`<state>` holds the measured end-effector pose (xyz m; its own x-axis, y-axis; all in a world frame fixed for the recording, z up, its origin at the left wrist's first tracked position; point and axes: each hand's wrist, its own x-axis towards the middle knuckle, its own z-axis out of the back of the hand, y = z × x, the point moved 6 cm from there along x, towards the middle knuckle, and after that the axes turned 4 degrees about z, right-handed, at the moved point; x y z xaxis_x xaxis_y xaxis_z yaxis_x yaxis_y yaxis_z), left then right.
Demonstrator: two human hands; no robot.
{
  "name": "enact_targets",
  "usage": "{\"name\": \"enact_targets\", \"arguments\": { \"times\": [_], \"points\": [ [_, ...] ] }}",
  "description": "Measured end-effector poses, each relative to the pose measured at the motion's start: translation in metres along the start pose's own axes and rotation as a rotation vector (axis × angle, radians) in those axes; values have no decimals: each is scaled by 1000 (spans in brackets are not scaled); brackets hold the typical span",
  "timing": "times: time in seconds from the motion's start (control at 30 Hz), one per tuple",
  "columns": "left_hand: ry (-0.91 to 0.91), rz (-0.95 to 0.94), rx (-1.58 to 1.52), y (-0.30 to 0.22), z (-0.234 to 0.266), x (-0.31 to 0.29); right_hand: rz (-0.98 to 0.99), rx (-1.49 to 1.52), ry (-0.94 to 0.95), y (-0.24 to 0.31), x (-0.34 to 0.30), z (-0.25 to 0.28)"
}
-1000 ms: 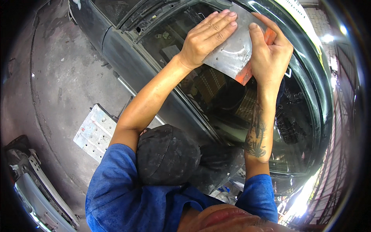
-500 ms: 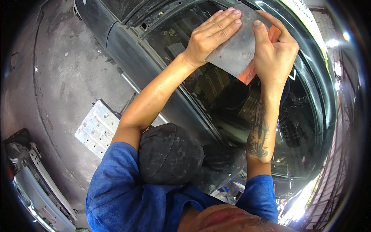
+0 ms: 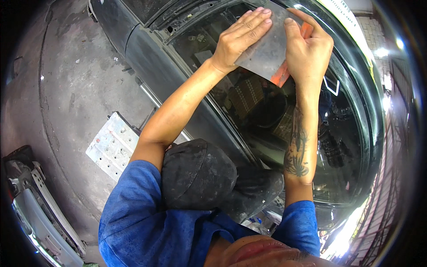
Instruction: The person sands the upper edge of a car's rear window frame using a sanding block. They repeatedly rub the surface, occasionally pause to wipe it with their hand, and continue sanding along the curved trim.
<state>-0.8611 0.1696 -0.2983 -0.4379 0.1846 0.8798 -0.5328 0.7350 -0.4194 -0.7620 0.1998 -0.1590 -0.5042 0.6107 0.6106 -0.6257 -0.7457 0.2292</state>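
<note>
A smooth grey sheet [image 3: 263, 55] lies over the car's window glass. Along its right side runs a worn orange strip [image 3: 280, 74], perhaps a flat block under the sheet's edge; I cannot tell how they join. My right hand [image 3: 309, 51] grips this side, thumb on the grey face, index finger stretched past the far end, other fingers hidden beneath the strip. On the sheet's left part my left hand [image 3: 243, 38] rests flat, fingers straight and close together. Its thumb is out of sight.
Under my hands stretches a dark car with a wide window [image 3: 342, 147]. A perforated metal plate [image 3: 111, 144] is on the concrete floor [image 3: 84, 71] to the left. Car body parts [image 3: 42, 222] lie at lower left. My dark-clothed knee [image 3: 200, 173] is bent close to the door.
Both hands have shifted slightly left and toward the far side, carrying the sheet and orange strip along. The right hand has moved more, so the two hands are a little closer together.
</note>
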Motion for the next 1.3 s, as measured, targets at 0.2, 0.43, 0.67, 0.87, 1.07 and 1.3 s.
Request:
{"name": "enact_targets", "arguments": {
  "times": [0.2, 0.43, 0.67, 0.87, 1.07, 1.3],
  "points": [
    [-8, -2, -11, 1, 5, -1, 148, 8, -68, 10, -1, -3],
    [29, -12, 18, 2, 7, -2, 107, 30, -77, 11, -3, -6],
    [30, -17, -30, 4, 6, -7, -39, 49, -43, 8, -5, -8],
    [13, 3, 10, 10, 10, -5, 35, 12, -50, 15, -2, -13],
    [-28, 44, 20, 12, 9, -5, 37, -40, 24, 12, 4, -15],
    [-23, 34, -8, 13, 10, -4, 13, -33, 32, 5, 9, -16]
  ]
}}
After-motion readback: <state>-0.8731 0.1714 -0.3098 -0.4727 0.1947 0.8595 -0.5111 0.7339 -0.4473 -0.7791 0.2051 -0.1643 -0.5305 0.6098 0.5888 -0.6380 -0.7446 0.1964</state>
